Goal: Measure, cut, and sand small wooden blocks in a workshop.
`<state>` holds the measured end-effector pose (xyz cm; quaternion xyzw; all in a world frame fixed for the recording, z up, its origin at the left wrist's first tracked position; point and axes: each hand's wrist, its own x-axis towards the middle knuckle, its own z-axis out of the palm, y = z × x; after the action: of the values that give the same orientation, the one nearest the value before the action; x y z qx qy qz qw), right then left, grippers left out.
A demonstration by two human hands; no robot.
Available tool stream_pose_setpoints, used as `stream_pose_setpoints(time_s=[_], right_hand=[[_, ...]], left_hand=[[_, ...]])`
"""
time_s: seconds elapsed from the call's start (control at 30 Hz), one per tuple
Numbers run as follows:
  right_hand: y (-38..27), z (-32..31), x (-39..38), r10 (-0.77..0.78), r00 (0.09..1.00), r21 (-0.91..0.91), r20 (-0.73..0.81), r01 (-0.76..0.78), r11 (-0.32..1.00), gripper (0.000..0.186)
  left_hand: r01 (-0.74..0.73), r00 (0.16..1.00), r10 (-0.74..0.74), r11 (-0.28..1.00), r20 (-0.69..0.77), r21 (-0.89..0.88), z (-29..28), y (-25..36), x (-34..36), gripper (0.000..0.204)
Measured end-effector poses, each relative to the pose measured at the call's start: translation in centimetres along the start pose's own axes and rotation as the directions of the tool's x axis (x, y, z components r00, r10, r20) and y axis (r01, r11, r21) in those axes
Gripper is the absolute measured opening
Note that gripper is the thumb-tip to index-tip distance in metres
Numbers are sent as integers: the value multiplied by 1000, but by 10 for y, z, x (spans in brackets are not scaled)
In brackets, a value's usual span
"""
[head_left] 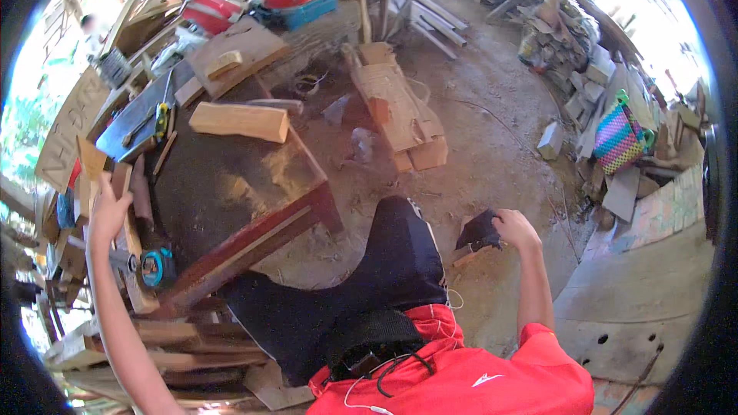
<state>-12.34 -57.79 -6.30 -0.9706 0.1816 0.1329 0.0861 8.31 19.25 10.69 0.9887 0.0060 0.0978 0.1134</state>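
Black piece [480, 230], held in R hand [516, 229] over dirt flr [500, 146], L hand [110, 206] at wood block [121, 178], left side of tabletop [192, 169], grip hard to tell, teal tape meas. [157, 267] nearby.

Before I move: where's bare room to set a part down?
Tabletop: dark patch between the squared wooden block and the blue tape measure; sawdust to its right.
Dirt floor: mostly bare between the brown slab and the pale block.
Crowded: table's left side, with left hand, long board, yellow-handled tool.
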Motion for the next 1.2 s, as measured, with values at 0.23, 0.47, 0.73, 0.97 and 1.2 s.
stream_pose_setpoints(time_s=[0.23, 0.47, 0.73, 0.97, 1.2], right_hand=[[13, 20, 2, -86, 993, 77, 84, 80, 994, 30], [11, 33, 11, -7, 994, 86, 108, -3, 996, 29], [-42, -14, -3, -161, 986, 169, -46, 166, 972, 32], [-144, -55, -13, 137, 848, 627, -512, 260, 735, 46], [-305, -129, -47, -87, 500, 441, -862, 823, 358, 35]], left_hand=[[93, 989, -97, 995, 111, 37, 2, 0, -4, 44], [196, 980, -193, 978, -46, 77, 8, -12, 3, 64], [14, 968, -36, 996, -249, -87, -6, 21, 5, 46], [-170, 962, 145, 981, -230, -94, -1, 90, -18, 26], [-155, 985, 98, 862, -140, -483, 2, 128, -66, 38]])
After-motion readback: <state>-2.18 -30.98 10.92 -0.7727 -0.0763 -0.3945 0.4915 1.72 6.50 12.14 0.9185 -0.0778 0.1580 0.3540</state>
